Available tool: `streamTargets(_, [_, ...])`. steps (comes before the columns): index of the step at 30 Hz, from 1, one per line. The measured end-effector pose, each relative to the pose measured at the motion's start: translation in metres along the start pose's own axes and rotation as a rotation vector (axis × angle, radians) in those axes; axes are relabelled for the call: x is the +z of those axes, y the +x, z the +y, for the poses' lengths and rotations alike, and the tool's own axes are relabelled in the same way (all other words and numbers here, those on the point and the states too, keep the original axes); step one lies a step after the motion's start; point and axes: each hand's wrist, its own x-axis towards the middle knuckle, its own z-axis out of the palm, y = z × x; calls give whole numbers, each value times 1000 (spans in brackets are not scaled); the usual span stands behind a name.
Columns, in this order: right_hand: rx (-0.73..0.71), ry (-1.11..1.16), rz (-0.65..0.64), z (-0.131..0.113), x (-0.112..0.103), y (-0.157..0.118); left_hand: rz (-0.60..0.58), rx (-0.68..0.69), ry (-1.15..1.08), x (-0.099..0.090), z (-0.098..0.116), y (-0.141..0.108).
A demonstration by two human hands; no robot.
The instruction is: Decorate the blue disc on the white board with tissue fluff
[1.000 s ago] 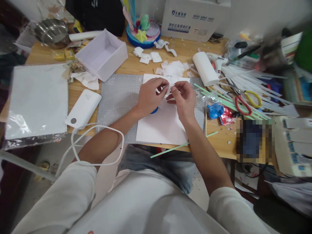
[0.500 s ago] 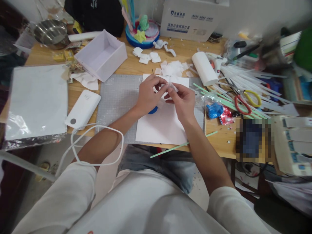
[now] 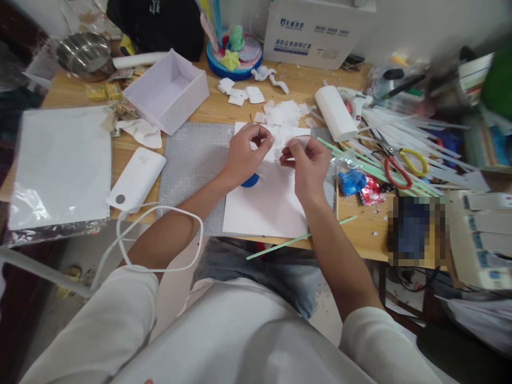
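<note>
My left hand (image 3: 248, 152) is closed in a pinch over the white paper sheet (image 3: 266, 210); a bit of white shows inside its curled fingers, too small to name. To its right, my right hand (image 3: 309, 162) pinches a thin white piece (image 3: 305, 138) between thumb and fingers. A gap separates the two hands. Beneath my left hand a round blue thing (image 3: 250, 181) lies on the sheet, partly hidden. Just beyond my fingers is a loose pile of white scraps (image 3: 284, 113).
Under the sheet lies a grey cutting mat (image 3: 192, 176). On the left are a white power bank (image 3: 136, 178) with a looped cable and an open lilac box (image 3: 168, 90). Scissors (image 3: 404, 165), pale green sticks, a white roll (image 3: 336, 113) and a glue gun (image 3: 356, 104) crowd the right.
My hands have come apart from each other. My right hand moved to the right with the thin white piece, while my left hand stayed nearly in place.
</note>
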Motion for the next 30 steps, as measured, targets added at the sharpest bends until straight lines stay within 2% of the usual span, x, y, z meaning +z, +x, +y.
streamTargets(4, [-80, -26, 20, 1, -6, 3, 16, -20, 2, 0, 0, 0])
streamTargets(7, [-183, -56, -83, 0, -8, 2, -45, -6, -19, 2, 1, -2])
streamTargets(10, [-146, -53, -153, 2, -5, 0, -96, -9, -32, 4, 2, -3])
streamTargets(12, [-117, -50, -129, 3, -2, 0, -106, -22, -41, 4, 1, -2])
streamTargets(16, [-154, -87, -75, 3, 0, 1, -124, -36, -40, 3, 1, 0])
streamTargets(22, [-150, -160, 7, 9, 0, 7, -135, 4, -24, 0, -1, 2])
streamTargets(24, [-132, -162, 6, 11, -2, 14, -112, 15, -28, -1, -6, 5])
streamTargets(26, [-118, -165, 1, 13, -5, 28, -38, 20, -28, -3, -16, 11])
streamTargets(30, [-173, -253, -19, 21, -13, 81, 150, 33, -46, -14, -38, 27])
